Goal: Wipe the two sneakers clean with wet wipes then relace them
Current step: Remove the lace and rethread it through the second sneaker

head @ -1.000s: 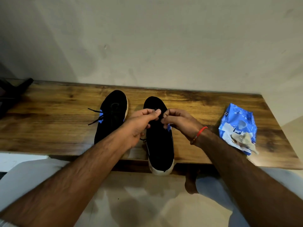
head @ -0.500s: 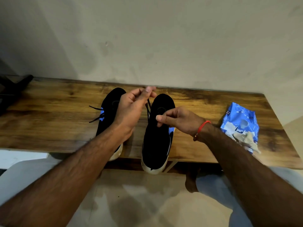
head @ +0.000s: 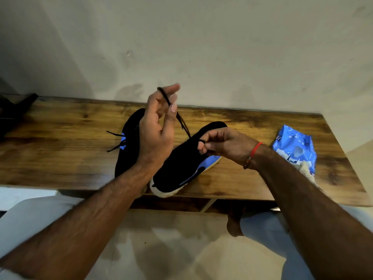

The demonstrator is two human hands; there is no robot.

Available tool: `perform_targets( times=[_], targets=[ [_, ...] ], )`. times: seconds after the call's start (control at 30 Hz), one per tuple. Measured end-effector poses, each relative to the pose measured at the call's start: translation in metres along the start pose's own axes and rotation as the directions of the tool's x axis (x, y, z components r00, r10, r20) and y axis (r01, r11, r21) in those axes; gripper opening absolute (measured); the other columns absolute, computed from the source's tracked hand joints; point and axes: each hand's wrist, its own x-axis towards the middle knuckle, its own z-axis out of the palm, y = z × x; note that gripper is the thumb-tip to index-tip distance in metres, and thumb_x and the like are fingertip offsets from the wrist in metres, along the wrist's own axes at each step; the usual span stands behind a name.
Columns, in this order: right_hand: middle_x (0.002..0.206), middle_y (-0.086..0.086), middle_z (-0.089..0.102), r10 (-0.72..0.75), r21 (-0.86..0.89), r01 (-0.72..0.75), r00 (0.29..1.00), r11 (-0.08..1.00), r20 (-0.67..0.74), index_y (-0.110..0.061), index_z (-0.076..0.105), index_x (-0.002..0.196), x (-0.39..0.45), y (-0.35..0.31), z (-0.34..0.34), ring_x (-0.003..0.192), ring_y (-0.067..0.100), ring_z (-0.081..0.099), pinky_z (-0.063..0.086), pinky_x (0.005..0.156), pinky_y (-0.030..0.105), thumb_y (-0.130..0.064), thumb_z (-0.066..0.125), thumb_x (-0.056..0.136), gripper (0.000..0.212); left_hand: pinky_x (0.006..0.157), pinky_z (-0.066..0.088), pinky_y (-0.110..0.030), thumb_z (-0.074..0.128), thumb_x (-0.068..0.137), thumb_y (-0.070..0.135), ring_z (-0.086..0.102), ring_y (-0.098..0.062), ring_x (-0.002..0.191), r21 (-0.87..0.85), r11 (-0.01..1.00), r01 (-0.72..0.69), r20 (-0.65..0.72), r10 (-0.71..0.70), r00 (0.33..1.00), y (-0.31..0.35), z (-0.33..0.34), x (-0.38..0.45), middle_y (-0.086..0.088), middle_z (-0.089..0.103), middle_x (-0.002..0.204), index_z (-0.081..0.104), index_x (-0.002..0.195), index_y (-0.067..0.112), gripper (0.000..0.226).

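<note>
The job looks to be at the relacing stage. On the wooden bench (head: 60,138) the right sneaker (head: 181,164) lies tilted near the front edge, and the left hand (head: 156,134), raised above it, pinches a black lace (head: 181,120) drawn up taut from the shoe. The right hand (head: 224,146) grips the sneaker's collar, another bit of lace looped over a finger. The left sneaker (head: 127,146) sits just beside it, lace ends trailing left. The wipes pack (head: 292,150) lies far right. Next, I'd guess, the lace tip must be fed through an eyelet.
</note>
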Motion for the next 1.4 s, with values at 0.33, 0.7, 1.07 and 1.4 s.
perform_targets(
  times=[0.33,0.7,1.07,1.4],
  targets=[
    [0.089,0.019,0.052,0.103,0.172,-0.091,0.993,0.981,-0.061,-0.010,0.067,0.080,0.000,-0.009,0.002,0.087,0.027,0.053,0.046,0.104,0.046,-0.028,0.074,0.081,0.020,0.085,0.061,-0.035,0.045,0.106,0.009,0.069,-0.014,0.105,-0.061,0.934,0.352,-0.198,-0.357,0.913,-0.011,-0.015,0.022,0.001,0.063,0.130,0.029,0.148,0.025,0.048],
    [0.063,-0.002,0.041,0.081,0.756,0.289,0.909,0.587,-0.409,-0.015,0.062,0.089,-0.003,-0.025,-0.015,0.061,0.018,0.050,0.053,0.090,0.045,-0.026,0.061,0.094,0.013,0.087,0.060,-0.039,0.075,0.089,0.039,0.066,-0.014,0.101,0.774,0.609,0.173,0.340,-0.631,0.697,-0.035,-0.017,-0.007,0.003,0.067,0.114,0.052,0.140,0.029,0.056],
    [0.083,0.009,0.070,0.112,-0.269,-0.388,0.725,0.881,-0.680,-0.012,0.065,0.075,-0.008,-0.011,-0.072,0.077,0.026,0.066,0.056,0.076,0.043,-0.059,0.063,0.087,0.049,0.056,0.037,-0.013,0.079,0.087,0.038,0.054,-0.001,0.075,0.698,0.690,0.189,0.424,-0.612,0.668,-0.031,-0.012,-0.012,0.013,0.056,0.086,0.061,0.126,0.028,0.044],
    [0.080,0.001,0.062,-0.047,-0.729,-0.384,0.868,0.566,-0.494,-0.018,0.056,0.084,-0.003,-0.011,-0.018,0.082,0.026,0.059,0.045,0.065,0.035,-0.065,0.058,0.086,0.048,0.038,0.041,-0.023,0.063,0.101,0.024,0.066,-0.012,0.055,0.291,0.577,0.763,0.123,-0.814,0.568,-0.027,-0.015,0.008,-0.002,0.077,0.087,0.064,0.118,0.014,0.019]
  ],
)
